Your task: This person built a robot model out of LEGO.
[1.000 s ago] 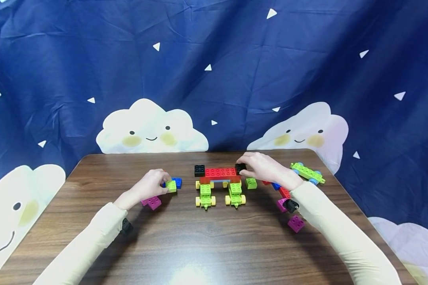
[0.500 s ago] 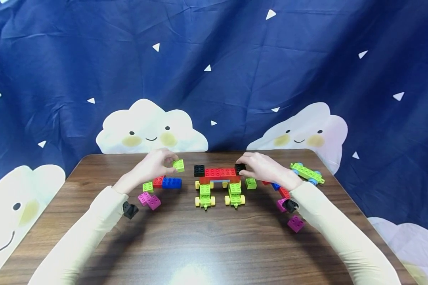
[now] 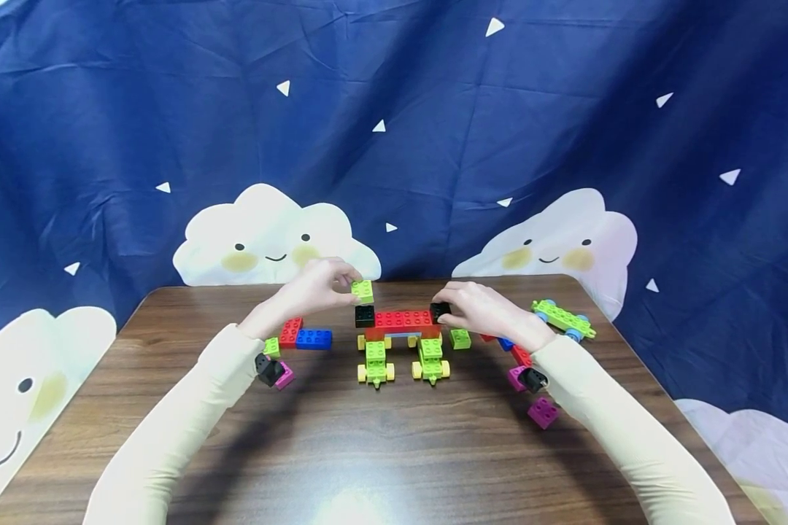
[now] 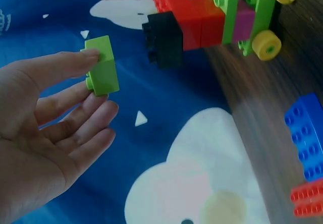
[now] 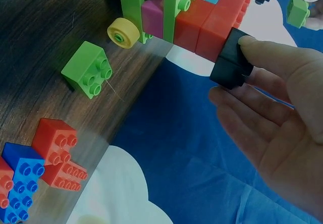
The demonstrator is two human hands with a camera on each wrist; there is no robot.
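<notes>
Between thumb and fingers, my left hand (image 3: 318,284) pinches a lime green building brick (image 4: 105,67). It is held up near the black brick (image 3: 365,316) on the left end of a built toy. My right hand (image 3: 482,306) grips another black brick (image 5: 227,70) at the toy's right end, with the thumb on its face. Between the black bricks runs a row of red bricks (image 3: 403,319). Under this row stand lime green wheeled bases (image 3: 376,357) with yellow wheels (image 5: 123,33), and a magenta brick (image 5: 153,16) shows among them.
Left of the toy lie a blue brick (image 3: 314,339), a red brick (image 3: 291,332) and a magenta brick (image 3: 285,375). To the right are a lime brick (image 3: 460,338), a magenta brick (image 3: 543,413) and a green wheeled base (image 3: 563,319). A blue cloth (image 3: 394,131) hangs behind the table.
My left hand has lifted the lime green brick from beside the blue brick, up and rightward to the toy's left end. My right hand stays on the black brick.
</notes>
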